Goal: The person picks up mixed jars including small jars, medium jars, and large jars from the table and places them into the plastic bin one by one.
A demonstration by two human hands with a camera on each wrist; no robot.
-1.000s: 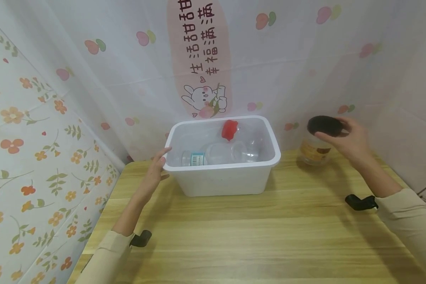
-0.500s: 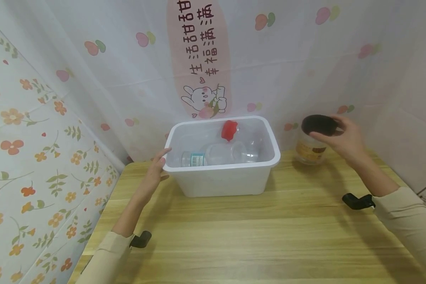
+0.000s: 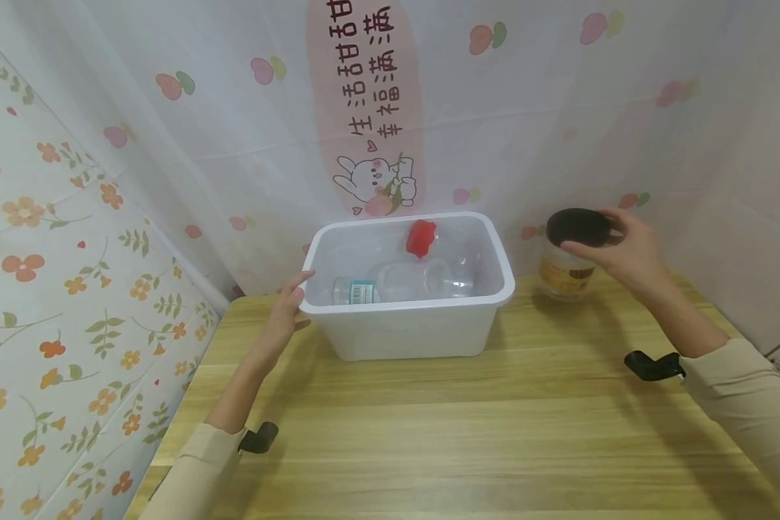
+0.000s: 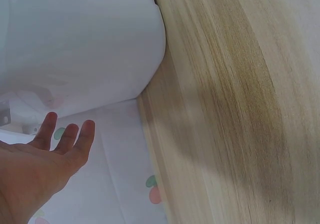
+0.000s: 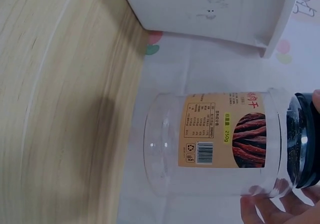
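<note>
Toward the far left of the wooden table (image 3: 468,433), the left hand (image 3: 284,312) rests with straight, relaxed fingers against the left end wall of the white plastic bin (image 3: 408,328), holding nothing; the left wrist view shows its fingers (image 4: 67,139) spread just beside the bin's rounded corner (image 4: 100,48). Inside the bin lie a clear bottle with a blue-and-white label (image 3: 370,289) on its side, a red cap (image 3: 420,237) near the back wall and other clear containers that are hard to tell apart. To the right of the bin, near the far right corner of the table and close to the wall, stands a clear jar with an orange label (image 3: 564,273), upright on the table. The right hand (image 3: 624,249) grips the jar's black lid (image 3: 578,226) from the right, fingers curled round its rim; in the right wrist view the lid (image 5: 306,140) sits at the jar's mouth (image 5: 285,139), though whether it is fully seated or screwed down cannot be told. Judging from this, the work in hand is at the lid, and it would go best with the lid kept level over the mouth, the grip even round the rim and the jar kept from sliding toward the wall, since no hand steadies its body.
</note>
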